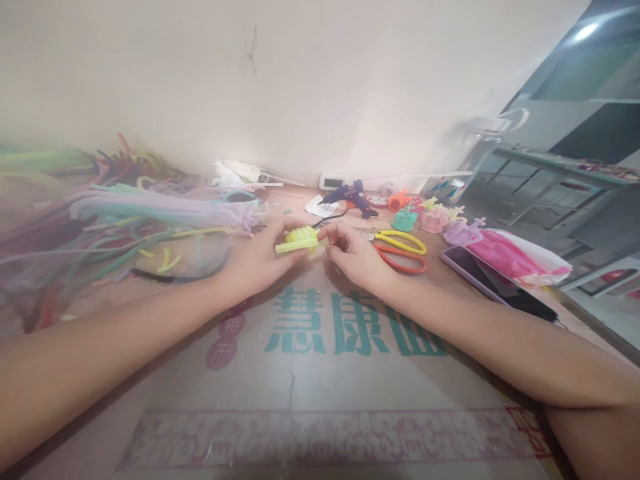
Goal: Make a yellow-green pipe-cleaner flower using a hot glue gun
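Near the middle of the head view, my left hand (270,257) is closed around a small yellow fuzzy piece (301,239), which looks coiled with a straight strip along its lower side. Close by on its right, my right hand (350,250) has its thumb and index finger bent toward each other at the piece's right end. Whether anything thin lies between those fingertips is too blurred to tell. Scissors with one yellow and one red handle (404,243) lie just right of my right hand.
Bundles of pastel fuzzy stems (165,208) spread over the left. Behind my hands lie a dark blue glue gun (353,195) and a small white clock (333,181). Small crown-like pieces (405,217), a phone (500,283) and a pink-and-white packet (520,257) sit to the right.
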A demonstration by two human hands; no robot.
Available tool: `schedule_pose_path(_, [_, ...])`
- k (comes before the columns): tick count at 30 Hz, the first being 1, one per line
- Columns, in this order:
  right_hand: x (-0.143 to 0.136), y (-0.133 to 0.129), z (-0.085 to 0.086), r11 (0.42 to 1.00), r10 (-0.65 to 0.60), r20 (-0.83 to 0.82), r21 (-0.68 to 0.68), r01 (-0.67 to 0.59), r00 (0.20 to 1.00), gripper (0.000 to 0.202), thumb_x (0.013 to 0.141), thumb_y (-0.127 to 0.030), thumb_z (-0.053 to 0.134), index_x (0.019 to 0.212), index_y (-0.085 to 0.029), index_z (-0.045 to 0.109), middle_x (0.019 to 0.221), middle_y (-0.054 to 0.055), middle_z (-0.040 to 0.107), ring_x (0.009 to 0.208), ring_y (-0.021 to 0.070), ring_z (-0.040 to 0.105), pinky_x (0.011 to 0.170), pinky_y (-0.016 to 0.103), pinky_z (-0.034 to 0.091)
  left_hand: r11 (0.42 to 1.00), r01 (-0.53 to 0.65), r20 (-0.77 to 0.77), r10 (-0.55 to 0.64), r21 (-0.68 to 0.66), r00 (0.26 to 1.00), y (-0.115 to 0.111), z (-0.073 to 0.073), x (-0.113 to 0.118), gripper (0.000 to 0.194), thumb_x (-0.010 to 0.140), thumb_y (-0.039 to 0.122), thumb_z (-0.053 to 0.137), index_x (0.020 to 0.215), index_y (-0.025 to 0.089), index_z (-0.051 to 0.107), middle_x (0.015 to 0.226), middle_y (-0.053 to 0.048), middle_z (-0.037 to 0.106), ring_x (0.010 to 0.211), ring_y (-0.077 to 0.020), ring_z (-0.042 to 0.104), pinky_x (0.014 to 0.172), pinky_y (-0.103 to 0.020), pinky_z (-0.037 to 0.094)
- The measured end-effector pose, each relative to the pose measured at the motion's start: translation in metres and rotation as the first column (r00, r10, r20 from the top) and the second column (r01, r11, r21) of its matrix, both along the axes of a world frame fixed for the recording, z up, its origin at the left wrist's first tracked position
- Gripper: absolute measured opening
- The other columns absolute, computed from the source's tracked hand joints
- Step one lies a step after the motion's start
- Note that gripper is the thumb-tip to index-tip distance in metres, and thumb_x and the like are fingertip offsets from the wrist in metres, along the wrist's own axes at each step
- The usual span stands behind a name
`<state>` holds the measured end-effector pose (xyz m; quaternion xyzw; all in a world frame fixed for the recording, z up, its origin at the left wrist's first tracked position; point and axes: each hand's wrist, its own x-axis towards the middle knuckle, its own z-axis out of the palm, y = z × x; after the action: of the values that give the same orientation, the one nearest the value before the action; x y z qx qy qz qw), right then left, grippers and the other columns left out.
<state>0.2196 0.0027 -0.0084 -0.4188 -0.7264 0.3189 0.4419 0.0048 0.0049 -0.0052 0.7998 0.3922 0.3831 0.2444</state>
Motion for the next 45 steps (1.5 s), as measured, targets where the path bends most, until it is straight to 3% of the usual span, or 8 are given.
schedule_pose_path(4, [-0.0018, -0.0004, 0.0025, 0.999, 0.006, -0.063, -0.038, -0.008, 0.998, 0.015, 0.084, -0.017, 0.056, 0.098, -0.021, 0.059, 0.085, -0.002, 0.054, 0.075, 0.0138, 0.053, 0.072, 0.029, 0.045, 1.000, -0.009, -0.018, 0.009, 0.005, 1.000, 0.0005, -0.0017, -0.0002, 0.043, 0.094, 0.039, 0.065, 0.133, 0.026, 0.055, 0.140, -0.005, 0.062, 0.132, -0.0259, 0.059, 0.116, -0.045, 0.045])
schedule_pose_path(8, [-0.0029, 0.0024, 0.0022, 0.997, 0.031, -0.132, -0.066, -0.040, 0.991, 0.019, 0.080, -0.014, 0.060, 0.097, -0.021, 0.060, 0.093, -0.001, 0.061, 0.087, 0.0151, 0.059, 0.084, 0.032, 0.049, 1.000, -0.017, -0.025, 0.017, 0.005, 1.000, 0.0020, -0.0043, -0.0014, 0.044, 0.093, 0.042, 0.065, 0.134, 0.027, 0.055, 0.141, -0.004, 0.063, 0.131, -0.0261, 0.060, 0.115, -0.045, 0.046])
schedule_pose_path(15, [-0.0024, 0.0012, 0.0031, 0.998, 0.005, -0.065, -0.068, -0.009, 0.998, 0.018, 0.082, -0.018, 0.061, 0.099, -0.020, 0.061, 0.081, -0.004, 0.053, 0.073, 0.0136, 0.051, 0.072, 0.031, 0.044, 0.999, -0.034, -0.068, 0.033, -0.004, 0.997, 0.0011, -0.0025, -0.0025, 0.046, 0.093, 0.045, 0.065, 0.136, 0.029, 0.055, 0.141, -0.002, 0.063, 0.129, -0.0267, 0.061, 0.115, -0.045, 0.046])
schedule_pose_path(20, [-0.0030, -0.0004, 0.0042, 0.998, -0.002, -0.051, -0.066, -0.002, 0.999, 0.021, 0.080, -0.015, 0.060, 0.100, -0.020, 0.060, 0.084, -0.003, 0.054, 0.076, 0.0139, 0.053, 0.075, 0.031, 0.045, 1.000, -0.003, -0.041, 0.003, 0.000, 0.999, -0.0003, -0.0013, -0.0018, 0.045, 0.094, 0.043, 0.064, 0.134, 0.027, 0.054, 0.141, -0.004, 0.063, 0.131, -0.0262, 0.060, 0.115, -0.045, 0.045])
schedule_pose_path(28, [-0.0014, -0.0009, 0.0011, 0.999, 0.013, -0.024, -0.040, -0.014, 1.000, 0.014, 0.080, -0.017, 0.056, 0.093, -0.022, 0.055, 0.078, -0.004, 0.045, 0.068, 0.0130, 0.046, 0.062, 0.027, 0.038, 1.000, -0.005, -0.031, 0.004, -0.023, 1.000, -0.0009, -0.0005, -0.0009, 0.046, 0.092, 0.036, 0.065, 0.135, 0.025, 0.053, 0.142, -0.004, 0.061, 0.133, -0.0252, 0.058, 0.116, -0.045, 0.045])
schedule_pose_path(38, [0.0011, 0.0015, -0.0023, 1.000, 0.015, -0.002, -0.005, -0.015, 1.000, 0.014, 0.082, -0.016, 0.052, 0.094, -0.023, 0.055, 0.077, -0.004, 0.043, 0.065, 0.0129, 0.043, 0.059, 0.027, 0.036, 1.000, 0.002, -0.040, -0.003, -0.019, 0.999, -0.0010, -0.0016, -0.0016, 0.045, 0.093, 0.038, 0.064, 0.135, 0.026, 0.053, 0.142, -0.005, 0.061, 0.132, -0.0264, 0.059, 0.115, -0.046, 0.046])
schedule_pose_path(45, [-0.0022, -0.0046, 0.0038, 0.996, 0.000, -0.031, -0.086, -0.003, 1.000, 0.012, 0.088, -0.021, 0.056, 0.099, -0.024, 0.056, 0.075, -0.005, 0.046, 0.061, 0.0128, 0.047, 0.059, 0.028, 0.040, 1.000, 0.020, -0.036, -0.020, -0.002, 0.999, -0.0011, 0.0020, 0.0007, 0.043, 0.093, 0.038, 0.064, 0.132, 0.025, 0.054, 0.139, -0.006, 0.063, 0.131, -0.0259, 0.059, 0.115, -0.046, 0.045])
